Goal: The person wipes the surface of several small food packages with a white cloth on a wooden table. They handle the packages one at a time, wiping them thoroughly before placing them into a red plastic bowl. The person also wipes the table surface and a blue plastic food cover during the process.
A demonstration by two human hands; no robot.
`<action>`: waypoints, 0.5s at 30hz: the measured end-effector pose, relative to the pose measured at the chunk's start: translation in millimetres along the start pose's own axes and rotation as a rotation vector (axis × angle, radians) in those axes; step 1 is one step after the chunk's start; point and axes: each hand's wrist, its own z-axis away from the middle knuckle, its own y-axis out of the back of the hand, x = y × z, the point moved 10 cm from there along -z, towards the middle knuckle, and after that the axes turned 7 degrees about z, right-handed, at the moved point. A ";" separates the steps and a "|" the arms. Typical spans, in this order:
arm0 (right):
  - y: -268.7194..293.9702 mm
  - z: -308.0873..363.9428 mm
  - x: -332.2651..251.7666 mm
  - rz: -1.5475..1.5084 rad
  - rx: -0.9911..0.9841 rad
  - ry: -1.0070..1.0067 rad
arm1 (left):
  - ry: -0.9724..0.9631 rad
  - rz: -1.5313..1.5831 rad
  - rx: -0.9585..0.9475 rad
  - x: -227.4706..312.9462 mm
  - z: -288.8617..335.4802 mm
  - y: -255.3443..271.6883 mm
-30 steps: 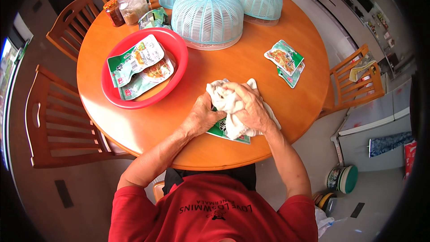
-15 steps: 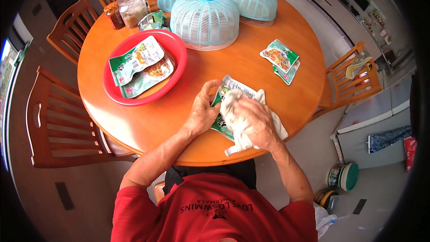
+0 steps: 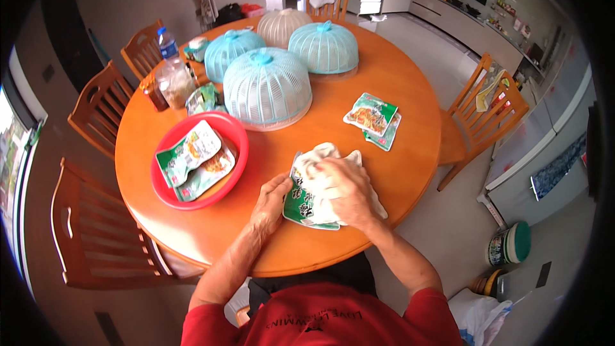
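Note:
A green and white food packet lies flat on the table's near side, with most of its upper part hidden. Over it is a cream cloth, bunched under my right hand, whose fingers press and grip it against the packet. My left hand rests along the packet's left edge, fingers stretched out and touching it. Two similar packets overlap further right on the table. More packets are in a red plastic basin to the left.
The round wooden table carries blue mesh food covers, a beige cover, a jar with a red lid, a clear plastic jar and a water bottle. Wooden chairs surround it. A lidded bucket stands on the right floor.
The view has tilted up, showing more of the room. My left fingers have gone from spread around the packet's edge to lying along it. My right hand still presses the cloth on the packet.

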 end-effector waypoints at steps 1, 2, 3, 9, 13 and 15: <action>-16.6 -3.3 -3.0 -0.002 -0.027 0.032 | 0.089 0.158 -0.028 -7.0 -4.2 1.7; -46.2 13.3 -6.5 0.072 -0.121 0.065 | 0.156 0.289 -0.051 -6.5 -4.0 -2.4; -50.0 13.9 -20.1 0.129 -0.125 0.107 | 0.221 0.423 -0.061 -5.7 -2.4 -3.9; -52.9 42.4 -47.8 0.032 -0.346 0.330 | 0.279 0.107 -0.144 -7.9 -6.0 -2.1; -48.3 66.8 -46.3 -0.135 -0.523 0.305 | 0.054 0.047 -0.052 4.9 -4.9 -16.0; -34.5 77.0 -41.5 -0.214 -0.514 0.271 | 0.059 0.015 -0.085 3.0 -6.7 -16.3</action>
